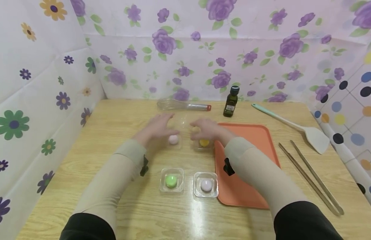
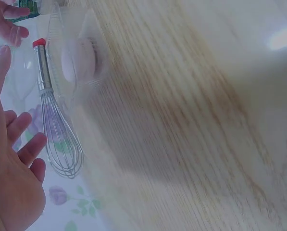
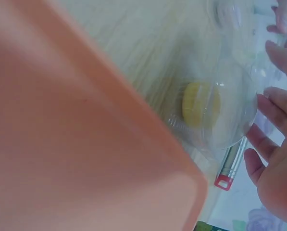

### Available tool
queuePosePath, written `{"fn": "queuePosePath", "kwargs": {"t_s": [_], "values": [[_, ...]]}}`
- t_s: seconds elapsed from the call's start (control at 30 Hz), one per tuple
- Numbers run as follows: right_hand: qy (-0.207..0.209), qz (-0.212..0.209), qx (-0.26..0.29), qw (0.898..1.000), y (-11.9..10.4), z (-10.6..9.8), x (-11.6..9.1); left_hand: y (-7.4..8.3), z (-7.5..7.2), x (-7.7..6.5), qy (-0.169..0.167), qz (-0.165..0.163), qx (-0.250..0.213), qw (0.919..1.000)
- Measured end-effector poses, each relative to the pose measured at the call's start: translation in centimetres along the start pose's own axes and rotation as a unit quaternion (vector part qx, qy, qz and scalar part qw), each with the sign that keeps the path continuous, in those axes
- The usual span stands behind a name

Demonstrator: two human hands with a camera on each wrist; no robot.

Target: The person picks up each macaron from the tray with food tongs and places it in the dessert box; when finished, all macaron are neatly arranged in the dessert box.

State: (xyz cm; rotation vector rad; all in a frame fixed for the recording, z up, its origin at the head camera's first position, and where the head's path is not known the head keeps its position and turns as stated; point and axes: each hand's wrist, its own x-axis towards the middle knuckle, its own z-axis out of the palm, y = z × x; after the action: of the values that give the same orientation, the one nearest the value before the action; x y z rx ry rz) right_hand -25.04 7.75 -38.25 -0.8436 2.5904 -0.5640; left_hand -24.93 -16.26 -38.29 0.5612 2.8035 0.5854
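My left hand (image 1: 159, 126) is over the back left part of the table, fingers apart, beside a clear plastic box holding a pale pink macaron (image 1: 173, 139). My right hand (image 1: 207, 129) hovers over a second clear box with a yellow macaron (image 3: 201, 104); its fingertips overlap the rounded clear plastic (image 3: 237, 103) over it in the right wrist view. Between the two hands shows another clear rounded plastic piece (image 1: 183, 122), blurred. Nearer the front, a green macaron (image 1: 171, 181) and a lavender macaron (image 1: 206, 185) sit in clear square boxes.
An orange tray (image 1: 248, 196) lies right of the boxes, under my right forearm. Behind are a whisk (image 1: 183, 105) and a dark bottle (image 1: 231, 101). To the right lie a white spatula (image 1: 317, 138) and metal tongs (image 1: 312, 180). Flowered cloth (image 1: 185, 50) hangs behind the table.
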Motion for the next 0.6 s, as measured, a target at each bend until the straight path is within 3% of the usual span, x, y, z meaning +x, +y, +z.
{"fn": "queuePosePath", "kwargs": {"t_s": [0.17,0.43,0.6], "values": [[-0.02,-0.004,-0.049,0.999,-0.3,0.3,-0.6,0.0,0.1,0.0,-0.002,0.0,0.001,1.0],[-0.016,-0.04,-0.084,0.996,-0.6,0.3,-1.4,0.2,0.1,-0.1,-0.006,0.008,0.002,1.0],[-0.007,-0.068,-0.065,0.996,-0.6,0.4,-1.6,0.3,0.2,-0.1,-0.002,0.009,0.001,1.0]]}}
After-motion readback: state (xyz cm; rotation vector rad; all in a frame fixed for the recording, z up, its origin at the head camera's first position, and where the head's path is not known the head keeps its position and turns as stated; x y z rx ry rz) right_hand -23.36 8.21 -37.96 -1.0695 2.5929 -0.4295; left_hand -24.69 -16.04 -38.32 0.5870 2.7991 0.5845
